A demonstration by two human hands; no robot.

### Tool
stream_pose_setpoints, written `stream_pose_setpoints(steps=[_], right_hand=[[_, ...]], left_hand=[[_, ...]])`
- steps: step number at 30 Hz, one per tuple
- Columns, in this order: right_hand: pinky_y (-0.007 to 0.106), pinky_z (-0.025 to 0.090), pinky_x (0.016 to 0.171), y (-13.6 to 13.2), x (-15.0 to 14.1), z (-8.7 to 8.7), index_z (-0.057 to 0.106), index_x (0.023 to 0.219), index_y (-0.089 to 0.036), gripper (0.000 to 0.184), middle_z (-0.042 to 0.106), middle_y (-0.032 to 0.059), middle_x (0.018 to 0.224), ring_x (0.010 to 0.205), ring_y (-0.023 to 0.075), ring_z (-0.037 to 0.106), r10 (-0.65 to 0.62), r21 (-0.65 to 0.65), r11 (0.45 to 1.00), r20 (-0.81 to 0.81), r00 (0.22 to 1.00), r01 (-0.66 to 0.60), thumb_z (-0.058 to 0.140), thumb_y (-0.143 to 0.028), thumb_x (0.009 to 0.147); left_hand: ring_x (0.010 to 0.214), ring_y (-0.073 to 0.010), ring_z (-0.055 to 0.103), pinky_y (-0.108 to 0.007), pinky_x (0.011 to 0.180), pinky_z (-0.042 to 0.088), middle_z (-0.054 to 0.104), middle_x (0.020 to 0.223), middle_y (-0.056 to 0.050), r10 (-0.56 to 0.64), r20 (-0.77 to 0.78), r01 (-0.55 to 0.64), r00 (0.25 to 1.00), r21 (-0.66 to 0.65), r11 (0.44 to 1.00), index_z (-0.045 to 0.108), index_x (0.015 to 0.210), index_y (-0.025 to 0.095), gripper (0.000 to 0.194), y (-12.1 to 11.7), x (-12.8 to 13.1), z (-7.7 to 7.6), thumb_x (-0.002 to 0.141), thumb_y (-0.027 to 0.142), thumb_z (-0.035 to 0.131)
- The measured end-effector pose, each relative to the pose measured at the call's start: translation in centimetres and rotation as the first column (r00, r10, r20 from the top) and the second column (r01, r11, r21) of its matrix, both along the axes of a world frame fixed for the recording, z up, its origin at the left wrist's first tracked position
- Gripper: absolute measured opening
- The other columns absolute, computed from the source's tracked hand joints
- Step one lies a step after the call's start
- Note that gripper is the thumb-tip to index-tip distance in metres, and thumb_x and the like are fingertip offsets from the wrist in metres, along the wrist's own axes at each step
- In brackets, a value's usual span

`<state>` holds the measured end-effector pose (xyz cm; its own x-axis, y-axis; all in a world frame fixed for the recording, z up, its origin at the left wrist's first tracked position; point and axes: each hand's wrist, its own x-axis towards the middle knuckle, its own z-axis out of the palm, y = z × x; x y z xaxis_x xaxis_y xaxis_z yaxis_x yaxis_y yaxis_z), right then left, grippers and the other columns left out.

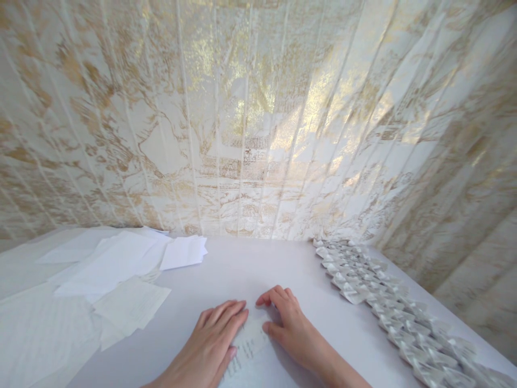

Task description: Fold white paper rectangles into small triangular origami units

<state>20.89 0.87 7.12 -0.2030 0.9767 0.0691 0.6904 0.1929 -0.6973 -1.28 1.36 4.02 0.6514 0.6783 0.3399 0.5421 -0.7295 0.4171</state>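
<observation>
A small sheet of thin paper point(249, 345) with lines of writing lies on the white table at the front middle. My left hand point(212, 339) rests flat along its left side, fingers stretched out and pointing up and right. On the other side is my right hand point(288, 326), its fingers bent and the thumb apart from the forefinger. The right thumb tip is at the paper's right edge; whether it presses on it I cannot tell. Neither hand grips anything visible. The paper's left part is hidden under the left hand, and its near end runs out of view.
Loose white paper sheets point(117, 258) overlap on the left, with a small stack of white paper point(183, 251) beside them. Rows of folded paper pieces point(399, 312) run along the right side of the table point(242, 264). A gold-patterned curtain point(250, 134) hangs behind.
</observation>
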Motion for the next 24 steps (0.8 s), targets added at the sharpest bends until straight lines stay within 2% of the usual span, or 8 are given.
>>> stream_pose_setpoints(steps=[4,8,13,14,17,20,22,24], right_hand=[[0.041,0.033,0.097,0.6,0.9,-0.7,0.062,0.102,-0.019,0.041,0.059,0.005,0.097,0.098,0.0236,0.051,0.012,-0.005,1.0,-0.122,0.992,-0.013,0.05,-0.005,0.066],[0.038,0.04,0.084,0.7,1.1,-0.5,0.062,0.11,-0.017,0.032,0.058,0.0063,0.096,0.09,0.0243,0.051,0.001,-0.121,0.992,-0.345,0.939,-0.046,0.056,-0.033,0.083],[0.032,0.039,0.077,-0.6,-1.1,-0.2,0.066,0.094,-0.02,0.035,0.058,0.0031,0.093,0.089,0.0229,0.052,0.047,-0.124,0.986,-0.431,0.901,-0.111,0.078,-0.04,0.069],[0.031,0.039,0.073,-0.9,-1.6,-0.3,0.065,0.086,-0.02,0.029,0.058,0.0021,0.088,0.086,0.0221,0.053,0.052,-0.101,0.989,-0.44,0.896,-0.107,0.079,-0.038,0.068],[0.031,0.04,0.074,-1.4,-2.7,-0.4,0.057,0.07,-0.02,0.019,0.058,0.0005,0.078,0.08,0.0202,0.054,0.07,0.019,0.997,-0.492,0.868,-0.069,0.073,-0.03,0.074],[0.031,0.041,0.075,-1.5,-2.5,-0.2,0.053,0.073,-0.021,0.012,0.059,0.0003,0.081,0.08,0.0186,0.057,0.062,0.151,0.988,-0.497,0.865,0.015,0.061,-0.022,0.082],[0.031,0.04,0.075,-1.5,-2.0,0.1,0.051,0.079,-0.021,0.009,0.061,0.0002,0.084,0.08,0.0178,0.057,0.122,0.327,0.945,-0.359,0.925,0.003,0.054,-0.013,0.082],[0.032,0.038,0.075,-1.5,-1.7,0.2,0.049,0.082,-0.021,0.017,0.063,0.0006,0.086,0.079,0.0183,0.056,0.188,0.526,0.842,-0.078,0.979,-0.12,0.049,-0.005,0.077]], left_hand=[[0.128,-0.0215,0.045,-0.036,0.108,0.035,0.053,0.139,-0.002,-0.029,0.065,0.034,0.997,-0.08,0.996,0.04,0.14,0.032,0.062,0.1,0.1,-0.2,0.085,0.004,0.045],[0.12,-0.0214,0.051,-0.035,0.104,0.04,0.054,0.129,-0.002,0.045,0.2,0.006,0.979,-0.248,0.969,0.045,0.135,0.034,0.073,0.4,0.2,0.2,0.071,-0.001,0.045],[0.091,-0.0191,0.06,-0.028,0.086,0.045,0.061,0.094,0.001,0.154,0.364,0.044,0.918,-0.481,0.876,0.06,0.101,0.026,0.018,0.1,0.4,2.2,0.087,0.018,0.052],[0.085,-0.0183,0.059,-0.027,0.082,0.045,0.059,0.087,0.002,0.17,0.409,0.073,0.896,-0.515,0.854,0.059,0.091,0.024,0.006,0.0,0.5,2.6,0.089,0.023,0.054],[0.078,-0.0175,0.056,-0.026,0.075,0.045,0.053,0.078,0.003,0.205,0.537,0.17,0.819,-0.567,0.806,0.051,0.078,0.023,0.017,-0.1,0.7,2.9,0.09,0.033,0.057],[0.083,-0.0189,0.057,-0.028,0.079,0.044,0.056,0.081,0.002,0.229,0.523,0.143,0.821,-0.577,0.804,0.05,0.079,0.023,0.015,0.1,0.6,2.1,0.089,0.031,0.058],[0.092,-0.0208,0.057,-0.031,0.086,0.043,0.06,0.09,0.001,0.261,0.453,0.029,0.853,-0.54,0.841,0.054,0.089,0.025,0.007,0.1,0.6,1.4,0.085,0.022,0.059],[0.105,-0.0229,0.055,-0.035,0.095,0.041,0.061,0.107,-0.001,0.269,0.41,-0.067,0.871,-0.445,0.893,0.053,0.107,0.027,0.037,0.1,0.6,0.8,0.075,0.009,0.056]])
